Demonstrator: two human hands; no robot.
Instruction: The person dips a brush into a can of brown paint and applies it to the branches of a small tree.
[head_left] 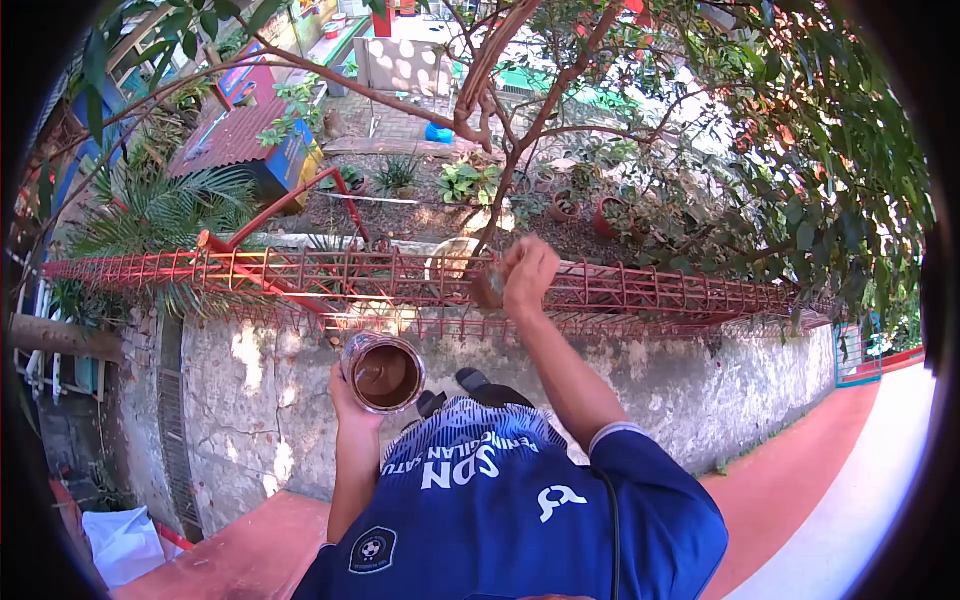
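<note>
My left hand (352,408) is wrapped round the side of an open paint can (350,362), held in front of my body with its mouth toward me. Brown paint (384,376) shows inside it. Fingers bent and closed, my right hand (531,276) is raised at the red metal lattice (640,287) that runs along the wall. A brownish paintbrush (487,288) sticks out to the left of its fingers, overlapping the bars in this view. Most of the brush's handle is hidden by the hand.
Below the lattice stands a weathered concrete wall (640,375). A slanted red pipe (275,212) rises at the left. Tree branches (520,140) and leaves hang over the lattice. Potted plants (608,215) stand beyond it. A white bag (122,545) lies lower left.
</note>
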